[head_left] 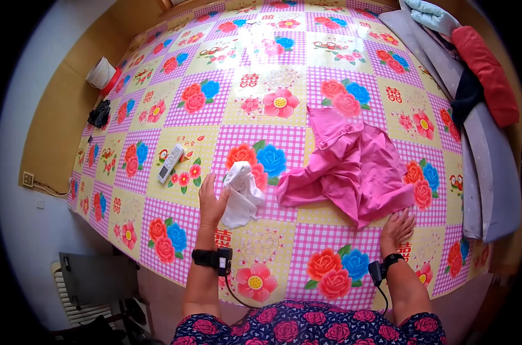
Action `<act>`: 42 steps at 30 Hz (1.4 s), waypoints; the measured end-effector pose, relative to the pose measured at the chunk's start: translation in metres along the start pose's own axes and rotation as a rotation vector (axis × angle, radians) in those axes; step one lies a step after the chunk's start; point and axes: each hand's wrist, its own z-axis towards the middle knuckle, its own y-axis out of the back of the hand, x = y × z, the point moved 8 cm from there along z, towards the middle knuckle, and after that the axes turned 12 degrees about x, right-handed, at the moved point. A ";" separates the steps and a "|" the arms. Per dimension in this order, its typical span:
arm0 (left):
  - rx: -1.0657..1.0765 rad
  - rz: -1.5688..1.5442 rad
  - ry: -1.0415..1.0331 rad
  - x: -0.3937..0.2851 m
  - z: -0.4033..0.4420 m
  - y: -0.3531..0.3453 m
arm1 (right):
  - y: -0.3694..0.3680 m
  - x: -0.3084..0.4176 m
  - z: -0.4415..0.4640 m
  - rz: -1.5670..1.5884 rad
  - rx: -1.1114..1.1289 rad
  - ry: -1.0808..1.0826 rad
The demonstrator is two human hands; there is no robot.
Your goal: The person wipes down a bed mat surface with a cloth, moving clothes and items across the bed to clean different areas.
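Note:
A crumpled pink garment (353,167), with a collar and buttons at its top, lies spread on the flowered sheet. My right hand (398,229) rests flat at its lower right edge, fingers spread. To the left lies a small white cloth item (242,195), bunched up; its exact kind is unclear. My left hand (212,201) is just beside it, fingers stretched and thumb apart, at or near its left edge. Neither hand grips anything. Each wrist wears a black strap with a small device and a cable.
A white remote control (170,163) lies left of my left hand. Farther left are a black crumpled bundle (99,114) and a white bucket-like container (102,76). Folded grey bedding (484,167) and a red rolled cloth (486,75) line the right side. A dark chair (100,279) stands lower left.

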 end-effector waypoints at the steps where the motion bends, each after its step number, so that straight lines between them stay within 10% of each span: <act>1: -0.047 -0.021 0.033 0.009 0.002 -0.011 | 0.000 0.000 0.001 0.004 0.026 -0.009; 7: -0.073 0.463 0.202 -0.061 -0.007 -0.086 | -0.003 -0.001 0.001 0.002 0.012 0.018; 10: -0.202 0.571 -0.041 -0.074 -0.002 -0.106 | -0.003 -0.002 0.001 0.012 0.024 0.011; 29: 0.252 0.155 -0.592 -0.088 -0.180 -0.068 | -0.012 -0.004 0.004 -0.139 -0.041 -0.022; 35: -0.033 -0.013 -0.110 0.043 -0.169 -0.009 | -0.006 -0.002 0.002 -0.178 -0.098 -0.024; 42: -0.415 0.529 0.308 0.114 -0.198 0.022 | -0.013 -0.004 0.002 -0.233 -0.152 -0.022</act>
